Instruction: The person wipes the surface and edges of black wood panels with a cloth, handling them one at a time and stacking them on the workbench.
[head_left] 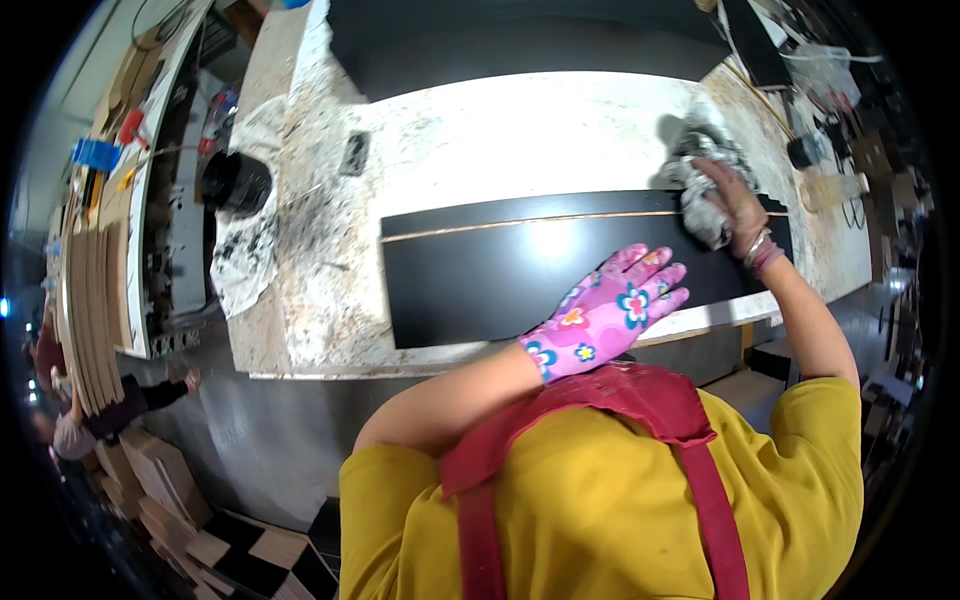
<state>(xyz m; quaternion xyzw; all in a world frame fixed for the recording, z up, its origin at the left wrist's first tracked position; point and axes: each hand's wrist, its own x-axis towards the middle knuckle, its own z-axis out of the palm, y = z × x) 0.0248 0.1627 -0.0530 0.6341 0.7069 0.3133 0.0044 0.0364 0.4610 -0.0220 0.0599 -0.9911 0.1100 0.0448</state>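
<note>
Two hands work one long glossy black panel (pixel 520 270) lying flat on the speckled, paint-stained worktable (pixel 320 280); your left hand (pixel 605 315), in a pink flowered glove, rests open and flat on the panel's near half; your bare right hand (pixel 735 205) is closed round a crumpled grey rag (pixel 700 190) at the far right end. Pressing hard there could, I judge, slide the panel if the left palm lifts; grit in the rag might scratch the sheen. The panel shows a bright glare spot and a thin pale line along its far edge, possibly a groove. Well left of your grip sits a black pot (pixel 237 182) on a smeared cloth (pixel 245 250).
</note>
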